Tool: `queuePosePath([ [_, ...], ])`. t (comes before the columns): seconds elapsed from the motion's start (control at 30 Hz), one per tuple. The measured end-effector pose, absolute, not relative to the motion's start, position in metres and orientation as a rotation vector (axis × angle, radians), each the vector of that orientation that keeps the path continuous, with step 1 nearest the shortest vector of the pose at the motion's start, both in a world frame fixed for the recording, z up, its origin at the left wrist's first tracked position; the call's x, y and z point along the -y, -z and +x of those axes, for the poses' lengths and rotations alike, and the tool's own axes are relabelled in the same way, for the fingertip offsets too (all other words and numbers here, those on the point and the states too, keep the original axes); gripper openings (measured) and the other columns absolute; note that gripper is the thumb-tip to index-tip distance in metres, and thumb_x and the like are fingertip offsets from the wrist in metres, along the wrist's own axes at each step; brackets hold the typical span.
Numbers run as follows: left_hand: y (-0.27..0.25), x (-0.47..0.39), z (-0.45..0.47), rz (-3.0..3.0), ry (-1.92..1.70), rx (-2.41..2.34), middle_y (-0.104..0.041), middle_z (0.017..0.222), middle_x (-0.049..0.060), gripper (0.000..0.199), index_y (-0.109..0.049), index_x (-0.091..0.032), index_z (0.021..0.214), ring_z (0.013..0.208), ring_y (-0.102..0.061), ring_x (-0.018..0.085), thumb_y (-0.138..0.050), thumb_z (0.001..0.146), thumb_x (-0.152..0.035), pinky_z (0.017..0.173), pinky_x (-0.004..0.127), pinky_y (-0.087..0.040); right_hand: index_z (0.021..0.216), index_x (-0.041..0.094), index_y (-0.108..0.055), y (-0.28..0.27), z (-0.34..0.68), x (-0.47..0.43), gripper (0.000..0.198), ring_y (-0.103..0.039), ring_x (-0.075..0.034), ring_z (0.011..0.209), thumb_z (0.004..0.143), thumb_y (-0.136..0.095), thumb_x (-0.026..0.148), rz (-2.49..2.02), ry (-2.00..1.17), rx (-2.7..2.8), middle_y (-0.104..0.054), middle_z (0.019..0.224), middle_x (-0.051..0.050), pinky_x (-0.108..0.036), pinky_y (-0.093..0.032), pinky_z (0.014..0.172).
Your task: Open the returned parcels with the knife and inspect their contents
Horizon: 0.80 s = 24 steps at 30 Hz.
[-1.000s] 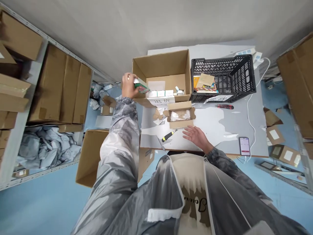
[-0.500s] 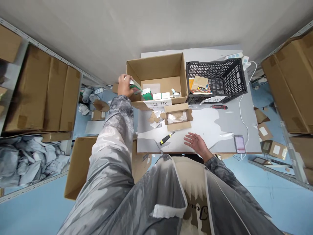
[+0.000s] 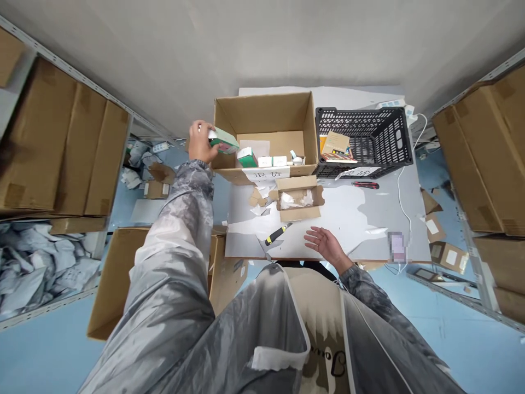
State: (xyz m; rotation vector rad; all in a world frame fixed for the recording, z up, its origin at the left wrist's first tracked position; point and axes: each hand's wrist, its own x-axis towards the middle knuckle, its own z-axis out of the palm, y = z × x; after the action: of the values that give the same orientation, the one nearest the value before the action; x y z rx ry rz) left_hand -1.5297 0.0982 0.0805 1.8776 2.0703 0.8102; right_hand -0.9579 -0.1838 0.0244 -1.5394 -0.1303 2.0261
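Observation:
My left hand (image 3: pixel 200 143) grips one end of a green and white carton (image 3: pixel 223 140) at the left wall of a large cardboard box (image 3: pixel 266 115). Inside that box, along its front, stand another green and white carton (image 3: pixel 247 157), two small white boxes (image 3: pixel 273 161) and a small white object I cannot make out. My right hand (image 3: pixel 325 244) is over the table's front part, palm turned up, fingers spread, holding nothing. A small opened cardboard box (image 3: pixel 300 213) with white paper inside lies between the hands. Left of my right hand rests a yellow and black utility knife (image 3: pixel 278 234).
A black plastic crate (image 3: pixel 365 142) with books (image 3: pixel 337 146) stands right of the large box. A red and black tool (image 3: pixel 366 185), a phone (image 3: pixel 396 247) and a white cable (image 3: pixel 401 191) lie on the right. Torn cardboard (image 3: pixel 257 197) lies left of the small box. Shelves flank both sides.
My left hand has shifted slightly left with the green and white carton, which now shows more of its side. My right hand stays open in much the same place. The view has shifted a little.

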Motion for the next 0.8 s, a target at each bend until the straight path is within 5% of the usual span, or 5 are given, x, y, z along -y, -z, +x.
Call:
queuePosePath([
  [0.17, -0.073, -0.100, -1.496, 1.942, -0.797, -1.949, -0.062, 0.167, 0.019, 0.058, -0.067, -0.023, 0.144, 0.168, -0.049, 0.042, -0.091, 0.107, -0.061, 0.143, 0.065, -0.047, 0.126, 0.028, -0.085, -0.019, -0.959, 0.193, 0.025, -0.092, -0.035, 0.122, 0.114, -0.066, 0.040, -1.533, -2.032, 0.153, -0.092, 0.132, -0.014, -0.059, -0.077, 0.111],
  [0.3, -0.061, -0.117, -1.492, 2.007, -0.678, -1.944, -0.063, 0.168, 0.023, 0.055, -0.073, -0.022, 0.142, 0.169, -0.051, 0.050, -0.092, 0.097, -0.048, 0.142, 0.070, -0.046, 0.127, 0.029, -0.084, -0.020, -0.958, 0.199, 0.025, -0.092, -0.034, 0.121, 0.114, -0.068, 0.042, -1.532, -2.035, 0.175, -0.092, 0.133, -0.013, -0.056, -0.077, 0.108],
  [0.53, -0.069, -0.131, -1.506, 2.139, -0.589, -1.768, -0.069, 0.154, 0.020, 0.041, -0.072, -0.018, 0.134, 0.157, -0.057, 0.040, -0.085, 0.099, -0.035, 0.140, 0.061, -0.047, 0.124, 0.028, -0.086, -0.021, -0.953, 0.203, 0.029, -0.092, -0.031, 0.117, 0.116, -0.062, 0.042, -1.585, -1.990, 0.150, -0.092, 0.132, -0.012, -0.050, -0.078, 0.098],
  [0.8, -0.087, -0.080, -1.503, 2.293, -0.552, -1.564, -0.066, 0.155, 0.022, 0.047, -0.076, -0.022, 0.129, 0.153, -0.057, 0.046, -0.078, 0.082, -0.020, 0.137, 0.069, -0.049, 0.126, 0.029, -0.084, -0.022, -0.953, 0.203, 0.037, -0.090, -0.037, 0.125, 0.104, -0.077, 0.058, -1.618, -1.942, 0.311, -0.090, 0.138, -0.014, -0.055, -0.075, 0.102],
])
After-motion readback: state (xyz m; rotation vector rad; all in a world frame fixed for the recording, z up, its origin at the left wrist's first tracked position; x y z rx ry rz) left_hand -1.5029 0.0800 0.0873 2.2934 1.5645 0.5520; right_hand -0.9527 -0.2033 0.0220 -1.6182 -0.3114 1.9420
